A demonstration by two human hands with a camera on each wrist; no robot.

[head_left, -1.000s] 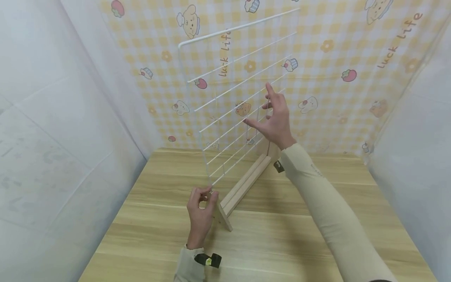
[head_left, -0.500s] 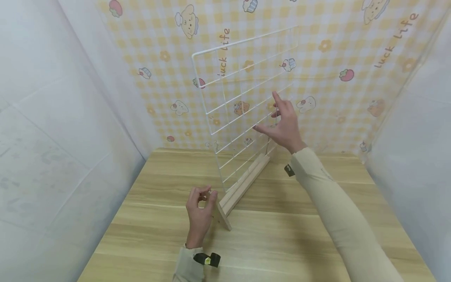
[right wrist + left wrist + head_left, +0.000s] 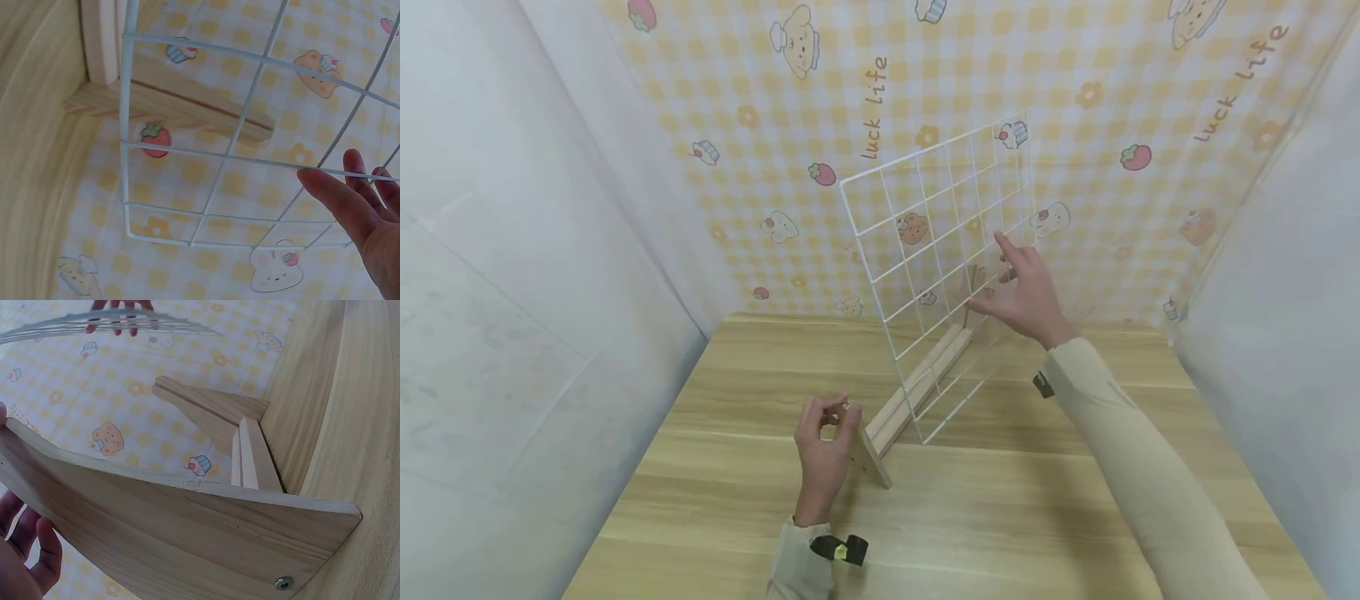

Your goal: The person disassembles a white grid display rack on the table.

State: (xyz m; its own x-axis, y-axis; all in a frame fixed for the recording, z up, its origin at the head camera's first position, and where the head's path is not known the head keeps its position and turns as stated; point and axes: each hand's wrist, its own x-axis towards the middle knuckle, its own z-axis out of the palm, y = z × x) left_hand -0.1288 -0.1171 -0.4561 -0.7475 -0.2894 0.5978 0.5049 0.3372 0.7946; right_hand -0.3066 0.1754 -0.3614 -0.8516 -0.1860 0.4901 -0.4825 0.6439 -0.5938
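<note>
Gripping the white wire grid (image 3: 226,154) above the counter (image 3: 737,500) with the right hand (image 3: 1026,296) and pinching one side board (image 3: 187,519) of the wooden stand (image 3: 891,425) with the left hand (image 3: 826,442), with the stand seemingly built but the grid apart from it, not joined yet.

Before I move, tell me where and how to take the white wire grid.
Probably best: pinch the white wire grid at its left edge, from the left; that straight outer wire is untouched, while the right hand pinches wires farther right.

Near tabletop (image 3: 970,525) free (grid (image 3: 934,242) beyond)
</note>
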